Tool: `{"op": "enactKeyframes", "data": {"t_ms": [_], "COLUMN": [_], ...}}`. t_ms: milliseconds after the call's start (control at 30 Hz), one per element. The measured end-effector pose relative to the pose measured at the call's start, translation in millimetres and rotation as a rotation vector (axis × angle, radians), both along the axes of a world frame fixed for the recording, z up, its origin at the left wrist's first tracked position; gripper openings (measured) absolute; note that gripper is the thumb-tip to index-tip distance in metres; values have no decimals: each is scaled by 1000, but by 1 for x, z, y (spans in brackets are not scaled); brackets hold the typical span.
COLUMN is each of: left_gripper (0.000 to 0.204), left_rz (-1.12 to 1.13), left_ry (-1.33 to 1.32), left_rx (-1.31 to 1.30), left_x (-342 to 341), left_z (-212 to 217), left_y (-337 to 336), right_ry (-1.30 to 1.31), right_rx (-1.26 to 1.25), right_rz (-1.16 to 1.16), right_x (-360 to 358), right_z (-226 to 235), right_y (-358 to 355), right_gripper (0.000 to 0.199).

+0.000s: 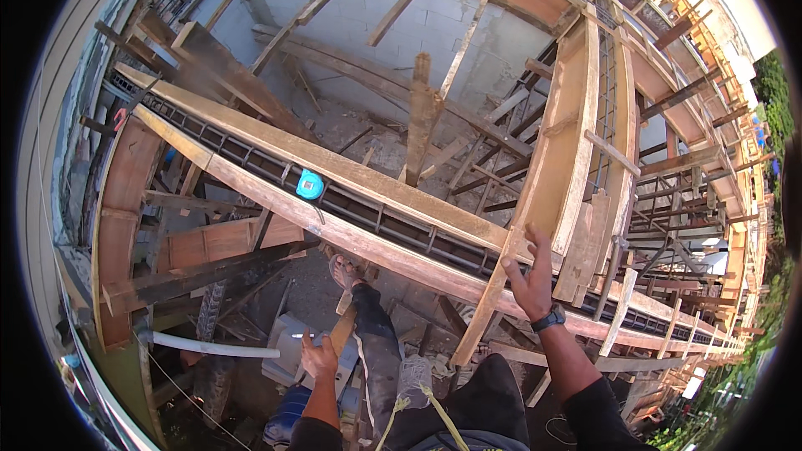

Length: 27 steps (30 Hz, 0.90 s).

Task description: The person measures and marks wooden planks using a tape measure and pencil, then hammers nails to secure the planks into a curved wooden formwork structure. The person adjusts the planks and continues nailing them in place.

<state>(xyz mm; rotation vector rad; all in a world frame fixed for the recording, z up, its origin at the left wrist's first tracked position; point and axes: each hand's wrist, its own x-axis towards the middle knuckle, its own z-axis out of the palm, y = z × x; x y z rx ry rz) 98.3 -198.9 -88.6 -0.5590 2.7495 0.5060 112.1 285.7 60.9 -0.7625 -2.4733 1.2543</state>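
Observation:
My left hand [319, 357] is low at the centre left, fingers curled, with a short white cigarette [298, 336] held between them. My right hand [532, 280], a dark watch on its wrist, is raised with its fingers apart. Its thumb is close to the upper end of a narrow wooden strip [483, 317] that crosses the beam formwork; contact cannot be made out. A long plank [351, 174] and a second plank [292, 207] form the sides of that formwork, with a rebar cage [383, 221] between them. On it rests a turquoise tape measure [310, 184].
An upright timber post [420, 121] rises beyond the formwork. More formwork [576, 138] stands on the right, above several props. A white pipe [215, 346] sticks out at the lower left. My sandalled foot [343, 271] is below the beam. A pale block wall [351, 17] closes the back.

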Motion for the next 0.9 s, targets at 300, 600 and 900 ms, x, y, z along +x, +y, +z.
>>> {"op": "enactKeyframes", "data": {"t_ms": [300, 600, 900], "left_gripper": [71, 82, 80], "left_rz": [45, 78, 435], "left_ry": [-163, 509, 732], "left_rx": [102, 124, -376], "left_x": [-8, -133, -332], "left_z": [16, 162, 365], "left_y": [0, -80, -303], "right_ry": [357, 490, 334], "right_rx": [-169, -335, -166], "right_rz": [264, -97, -214], "right_x": [-292, -310, -303], "right_z": [168, 143, 145], "right_y": [-61, -74, -75], "right_gripper": [47, 51, 45]}}
